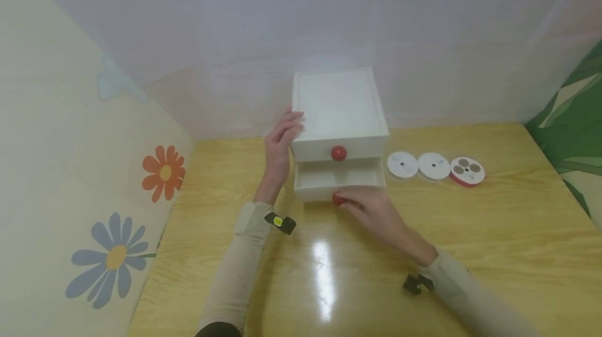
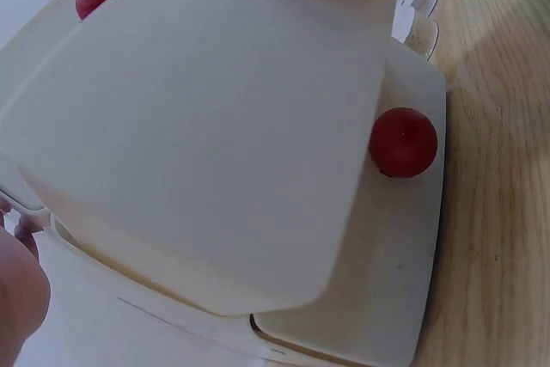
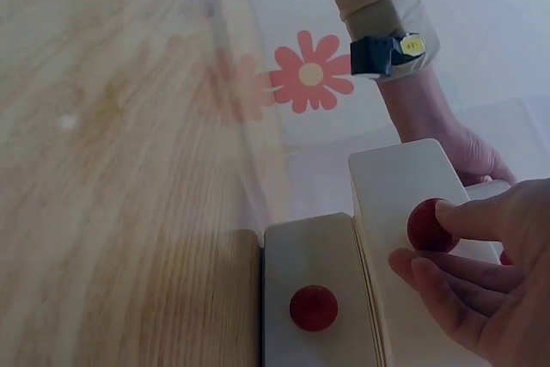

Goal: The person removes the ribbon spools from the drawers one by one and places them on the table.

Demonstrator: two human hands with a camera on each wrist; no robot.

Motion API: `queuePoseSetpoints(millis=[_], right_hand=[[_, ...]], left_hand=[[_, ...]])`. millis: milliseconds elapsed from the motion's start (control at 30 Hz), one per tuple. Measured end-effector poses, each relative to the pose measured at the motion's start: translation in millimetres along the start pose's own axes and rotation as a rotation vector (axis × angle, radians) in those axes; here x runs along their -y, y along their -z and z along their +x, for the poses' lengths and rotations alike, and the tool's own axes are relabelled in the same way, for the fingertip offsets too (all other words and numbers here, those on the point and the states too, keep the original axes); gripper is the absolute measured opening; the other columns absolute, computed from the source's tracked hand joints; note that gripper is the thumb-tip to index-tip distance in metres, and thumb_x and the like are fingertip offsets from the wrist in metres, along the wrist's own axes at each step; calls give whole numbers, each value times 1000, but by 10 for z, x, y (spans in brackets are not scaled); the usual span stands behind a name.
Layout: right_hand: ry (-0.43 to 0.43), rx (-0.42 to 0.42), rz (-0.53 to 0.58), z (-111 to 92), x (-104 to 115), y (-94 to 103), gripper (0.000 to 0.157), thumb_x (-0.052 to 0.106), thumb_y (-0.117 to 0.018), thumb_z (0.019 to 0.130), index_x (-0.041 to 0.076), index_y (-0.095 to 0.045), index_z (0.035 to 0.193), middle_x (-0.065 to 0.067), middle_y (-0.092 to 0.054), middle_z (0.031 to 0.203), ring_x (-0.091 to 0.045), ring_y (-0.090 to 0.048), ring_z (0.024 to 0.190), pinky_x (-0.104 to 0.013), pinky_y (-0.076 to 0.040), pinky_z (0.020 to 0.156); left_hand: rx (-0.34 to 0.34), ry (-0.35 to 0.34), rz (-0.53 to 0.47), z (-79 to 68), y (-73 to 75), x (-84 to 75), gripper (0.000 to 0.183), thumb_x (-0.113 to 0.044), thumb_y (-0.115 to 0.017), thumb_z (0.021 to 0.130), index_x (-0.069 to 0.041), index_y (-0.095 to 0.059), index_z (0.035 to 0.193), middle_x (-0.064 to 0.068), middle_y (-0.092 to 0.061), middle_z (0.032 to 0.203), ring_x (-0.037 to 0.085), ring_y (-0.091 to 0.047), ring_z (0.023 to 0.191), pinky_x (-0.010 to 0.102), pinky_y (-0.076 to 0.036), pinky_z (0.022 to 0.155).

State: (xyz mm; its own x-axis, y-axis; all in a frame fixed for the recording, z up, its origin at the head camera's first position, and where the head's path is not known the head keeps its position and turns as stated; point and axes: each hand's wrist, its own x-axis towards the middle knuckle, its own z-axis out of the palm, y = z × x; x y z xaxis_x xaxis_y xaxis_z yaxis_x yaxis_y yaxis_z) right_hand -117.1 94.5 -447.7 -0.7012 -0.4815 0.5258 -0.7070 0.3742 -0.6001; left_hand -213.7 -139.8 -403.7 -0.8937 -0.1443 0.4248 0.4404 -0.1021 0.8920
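A white chest of small drawers (image 1: 336, 104) stands at the back of the table, with round red knobs on its drawer fronts. Its middle drawer (image 1: 310, 193) is pulled out, and the visible part of its inside is bare. My right hand (image 1: 376, 211) pinches that drawer's red knob (image 3: 427, 228) between thumb and fingers. Against the chest's left side rests my left hand (image 1: 280, 143), fingertips at the top edge. The top drawer, with its knob (image 1: 338, 153), is closed. Below the pulled-out drawer, the bottom drawer's knob (image 2: 402, 142) shows in the left wrist view.
To the right of the chest lie two white spools (image 1: 402, 164) and a red-edged spool (image 1: 467, 171) in a row. Behind the wooden table (image 1: 470, 243) hangs a pale cloth (image 1: 235, 65). A wall with printed flowers (image 1: 115, 257) borders the left side.
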Motion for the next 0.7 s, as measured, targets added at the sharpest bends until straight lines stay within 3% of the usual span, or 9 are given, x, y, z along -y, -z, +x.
queuePoseSetpoints(millis=[433,700], right_hand=[[-134,-14,38,263,-199,-17,25,2,-77,89,6,-76,113,-9,-76,114,-25,-72,107,-41,-59,97],[-124,-49,40,359,-314,-36,22,-3,-77,88,2,-75,109,-13,-76,109,-27,-74,98,-36,-63,85]], left_hand=[[3,5,1,1,-4,4,23,-9,-62,95,-26,-75,89,7,-70,130,15,-43,146,29,-27,125],[-7,17,-3,-7,-19,-11,22,-9,-63,95,-27,-75,88,6,-71,129,14,-42,147,30,-26,125]])
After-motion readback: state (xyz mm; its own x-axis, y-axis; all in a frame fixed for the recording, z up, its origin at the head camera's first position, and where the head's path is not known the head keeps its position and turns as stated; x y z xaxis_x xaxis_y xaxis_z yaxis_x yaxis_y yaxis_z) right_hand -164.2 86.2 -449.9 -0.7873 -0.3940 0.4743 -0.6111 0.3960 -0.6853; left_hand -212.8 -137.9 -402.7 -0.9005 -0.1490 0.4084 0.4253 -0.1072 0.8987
